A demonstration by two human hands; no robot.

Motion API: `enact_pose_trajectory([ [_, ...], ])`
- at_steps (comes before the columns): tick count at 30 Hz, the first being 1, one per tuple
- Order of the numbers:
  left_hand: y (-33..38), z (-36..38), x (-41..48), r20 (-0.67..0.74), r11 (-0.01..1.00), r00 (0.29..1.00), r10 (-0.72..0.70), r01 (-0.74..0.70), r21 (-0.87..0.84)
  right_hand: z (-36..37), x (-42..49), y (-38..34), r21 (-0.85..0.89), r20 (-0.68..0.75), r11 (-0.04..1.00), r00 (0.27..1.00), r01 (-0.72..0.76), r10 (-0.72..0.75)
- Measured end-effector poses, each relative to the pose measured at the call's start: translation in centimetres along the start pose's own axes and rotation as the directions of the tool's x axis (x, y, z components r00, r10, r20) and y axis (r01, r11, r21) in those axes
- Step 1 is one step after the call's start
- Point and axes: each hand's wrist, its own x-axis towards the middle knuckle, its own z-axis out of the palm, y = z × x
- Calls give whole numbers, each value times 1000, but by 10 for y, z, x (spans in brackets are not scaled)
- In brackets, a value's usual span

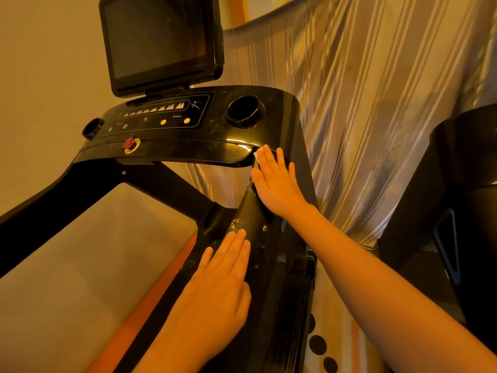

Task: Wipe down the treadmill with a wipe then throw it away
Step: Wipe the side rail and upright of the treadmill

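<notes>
From the head camera, the right hand point(277, 181) lies flat with straight fingers on the right arm of the treadmill point(166, 154), just under the button panel point(161, 114). A small white wipe point(257, 155) peeks out from under its fingertips. The hand is probably flat so it can push the wipe hard on the black top and rub off the dirt. The left hand point(223, 267) is flat and open too. It holds nothing and rests lower on the same arm, likely to keep the person steady. No bin shows, so throwing away comes later.
</notes>
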Motion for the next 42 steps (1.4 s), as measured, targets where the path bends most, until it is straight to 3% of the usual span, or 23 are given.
enact_pose_trajectory([
  [7, 7, -14, -2, 86, 999, 996, -31, 34, -33, 1, -10, 7, -16, 6, 1000, 1000, 16, -15],
  [12, 8, -16, -3, 95, 998, 995, -32, 36, -47, 13, -25, -4, 98, -6, 995, 1000, -10, 10],
  [18, 7, -16, -3, 70, 997, 998, -8, 13, -78, 3, -23, 5, 4, 42, 1000, 999, 2, -2],
  [23, 8, -18, -4, 122, 999, 992, -29, 33, -37, 18, -44, -13, 120, -12, 993, 1000, -17, 19],
  [29, 9, -19, -3, 156, 999, 987, -37, 39, -12, 11, -39, -7, 37, 50, 999, 999, 18, -20],
  [34, 9, -19, -4, 153, 999, 987, -45, 43, 18, 18, -50, -20, 138, 14, 990, 1000, -4, 2],
  [38, 9, -17, -4, 161, 999, 986, -45, 44, 7, 17, -58, -9, 23, 37, 998, 998, 57, -58],
  [42, 9, -18, -2, 158, 999, 987, -43, 44, -2, 6, -32, -9, -29, 48, 999, 999, 25, -23],
])
